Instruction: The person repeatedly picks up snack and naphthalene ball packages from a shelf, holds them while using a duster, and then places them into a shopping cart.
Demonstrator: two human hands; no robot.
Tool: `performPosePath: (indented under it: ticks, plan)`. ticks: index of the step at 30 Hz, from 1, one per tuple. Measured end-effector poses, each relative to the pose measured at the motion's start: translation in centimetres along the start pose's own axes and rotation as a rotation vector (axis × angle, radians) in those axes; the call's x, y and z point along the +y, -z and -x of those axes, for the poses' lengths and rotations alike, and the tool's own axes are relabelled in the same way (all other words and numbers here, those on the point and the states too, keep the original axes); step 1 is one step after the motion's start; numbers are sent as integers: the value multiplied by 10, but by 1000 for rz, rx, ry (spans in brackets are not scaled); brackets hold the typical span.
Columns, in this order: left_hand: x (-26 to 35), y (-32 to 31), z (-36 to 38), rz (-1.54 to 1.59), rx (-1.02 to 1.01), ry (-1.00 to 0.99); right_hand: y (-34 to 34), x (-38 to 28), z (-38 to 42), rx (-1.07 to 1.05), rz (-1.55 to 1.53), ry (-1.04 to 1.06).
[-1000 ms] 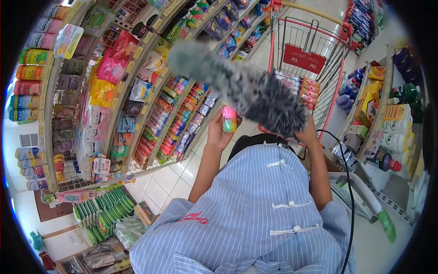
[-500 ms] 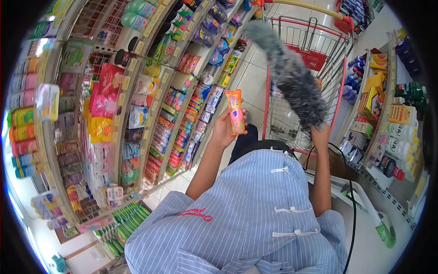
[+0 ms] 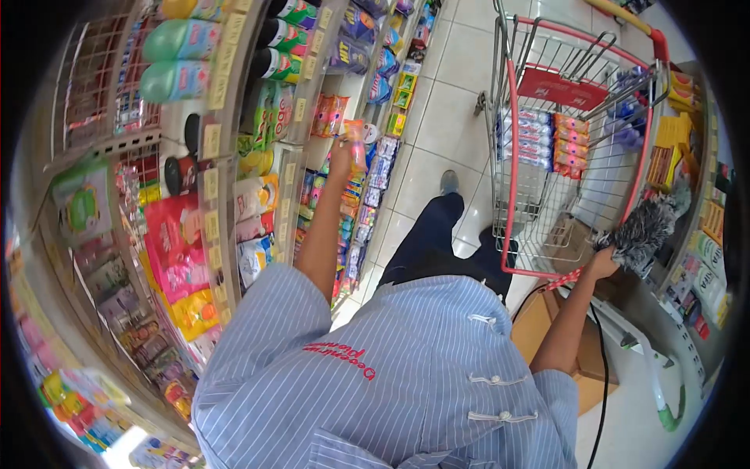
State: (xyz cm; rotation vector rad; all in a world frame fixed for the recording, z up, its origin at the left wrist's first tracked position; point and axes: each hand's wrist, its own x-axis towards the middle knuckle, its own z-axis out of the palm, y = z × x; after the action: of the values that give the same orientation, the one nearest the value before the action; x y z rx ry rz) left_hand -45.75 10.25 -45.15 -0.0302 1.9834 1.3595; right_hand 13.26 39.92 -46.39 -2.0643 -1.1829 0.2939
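Observation:
My left hand (image 3: 341,159) is closed on an orange packet (image 3: 355,144), held upright at the edge of the left shelf. Just behind it on that shelf lie similar orange-red packets (image 3: 330,114). On the right, my right hand (image 3: 601,264) grips a fluffy grey duster (image 3: 646,231) by its red handle end, with the duster's head pointing toward the right shelf. In the shopping cart (image 3: 509,156) sit a stack of orange packets (image 3: 571,146) and a stack of white-and-blue packets (image 3: 524,138).
Tall shelves of packaged goods (image 3: 173,250) rise on the left. More stocked shelving (image 3: 707,234) is on the right. A cardboard box (image 3: 539,328) and a black cable (image 3: 605,375) are beside my right arm. Tiled floor (image 3: 437,117) shows between shelf and cart.
My left hand has moved with the orange packet from in front of me to the left shelf. My right hand has swung the duster right and down, off the cart. The view has shifted.

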Motion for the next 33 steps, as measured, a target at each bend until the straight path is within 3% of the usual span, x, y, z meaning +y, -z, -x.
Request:
performPosePath:
  ticks: [3, 5, 9, 11, 15, 18, 24, 26, 27, 29, 31, 33]
  plan:
    - [-17, 25, -60, 423, -91, 240, -15, 4, -3, 71, 161, -66]
    - [19, -7, -52, 74, 92, 13, -26, 40, -22, 125, 96, -81]
    - [10, 9, -92, -833, 268, -405, -16, 1, -20, 70, 154, -152]
    - [10, 12, -106, -769, 258, -343, -13, -2, -19, 47, 296, -213]
    - [15, 6, -117, -871, 197, -317, -18, 33, -36, 34, 73, -149]
    - [-12, 12, -137, -1214, 349, -774, -16, 22, -33, 52, 258, -50]
    - [-9, -8, -123, -1182, 310, -581, -18, 25, -36, 59, 317, -4]
    - [-13, -4, -125, -1179, 284, -601, -15, 25, -33, 61, 242, 36]
    - [-15, -2, -129, -1171, 269, -615, -15, 27, -34, 64, 291, -108]
    - [-15, 3, -133, -1215, 262, -604, -20, 29, -42, 15, 253, -112]
    - [-18, 7, -137, -1224, 232, -813, -15, 38, -42, 46, 279, -111]
    - [9, -37, -93, -1238, 320, -628, -19, 44, -39, 100, 289, -119]
